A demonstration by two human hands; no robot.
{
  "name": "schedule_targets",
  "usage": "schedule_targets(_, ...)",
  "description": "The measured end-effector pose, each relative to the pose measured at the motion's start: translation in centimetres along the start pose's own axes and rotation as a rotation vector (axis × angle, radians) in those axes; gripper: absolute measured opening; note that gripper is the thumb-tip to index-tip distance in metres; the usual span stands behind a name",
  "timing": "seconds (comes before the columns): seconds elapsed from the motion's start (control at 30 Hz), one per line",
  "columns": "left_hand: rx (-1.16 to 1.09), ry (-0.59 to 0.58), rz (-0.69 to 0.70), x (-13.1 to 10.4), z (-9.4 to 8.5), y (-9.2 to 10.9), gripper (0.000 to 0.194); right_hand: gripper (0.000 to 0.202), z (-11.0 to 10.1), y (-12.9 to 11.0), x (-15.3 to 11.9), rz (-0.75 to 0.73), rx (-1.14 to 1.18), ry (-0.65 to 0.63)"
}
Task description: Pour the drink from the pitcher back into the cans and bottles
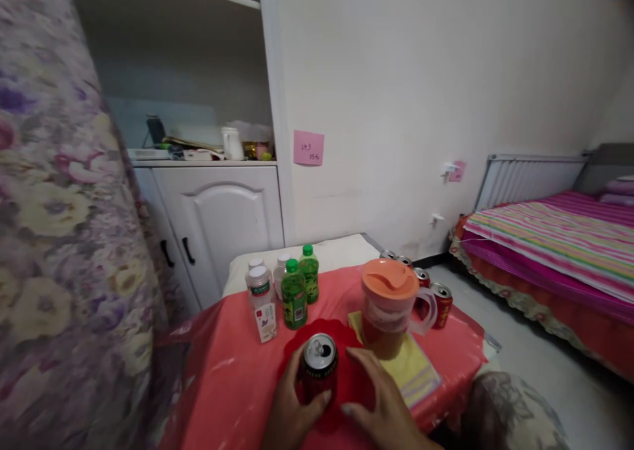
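My left hand point(293, 400) is wrapped round a dark drink can point(319, 367), whose top is opened. The can stands upright over a red plastic dish point(354, 387) with a wavy rim; I cannot tell whether it touches the bottom. To the right of the can, my right hand point(374, 394) is held with fingers curved and apart, holding nothing. Just beyond it, a clear pitcher point(384, 321) with an orange lid and brownish liquid inside rests on a yellow cloth point(419, 371).
Green bottles point(295, 298), white-capped bottles point(258, 288) and a small white carton point(266, 323) stand at the table's left. Several cans point(440, 304) stand behind the pitcher. A red plastic cover point(228, 364) lies over the table. A bed point(545, 238) is at the right.
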State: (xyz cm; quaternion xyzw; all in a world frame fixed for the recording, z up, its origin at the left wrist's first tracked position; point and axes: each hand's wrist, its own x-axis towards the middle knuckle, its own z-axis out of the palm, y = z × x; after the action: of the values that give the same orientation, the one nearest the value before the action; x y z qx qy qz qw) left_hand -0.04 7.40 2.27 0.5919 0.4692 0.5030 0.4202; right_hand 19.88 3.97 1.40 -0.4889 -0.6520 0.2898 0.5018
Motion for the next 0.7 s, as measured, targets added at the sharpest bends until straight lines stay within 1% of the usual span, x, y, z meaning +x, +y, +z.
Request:
schedule_targets(0.07,0.026,0.016,0.017,0.3,-0.2,-0.5,0.082,0.081,1.6,-0.9,1.1,-0.019,0.009,-0.090)
schedule_targets(0.1,0.036,0.022,0.023,0.4,-0.2,-0.8,0.082,0.083,2.1,-1.4,1.6,-0.013,0.013,-0.119)
schedule_targets(0.23,0.071,0.024,0.019,0.9,-0.7,-1.6,0.086,0.081,2.9,-3.1,2.9,0.035,0.015,-0.120)
schedule_targets(0.33,0.092,0.002,0.001,1.1,-1.1,-1.9,0.089,0.080,2.9,-3.8,3.2,0.056,0.036,-0.114)
schedule_targets(0.47,0.076,-0.016,-0.033,1.4,-1.2,-1.8,0.090,0.077,2.6,-3.9,2.9,0.050,0.105,-0.098)
schedule_targets(0.57,0.056,-0.031,-0.066,1.3,-1.2,-1.3,0.086,0.080,2.3,-3.6,2.5,0.067,0.118,-0.075)
schedule_targets(0.7,-0.003,-0.123,-0.015,1.2,-1.2,-0.1,0.083,0.085,1.4,-4.0,1.9,0.119,0.161,-0.060)
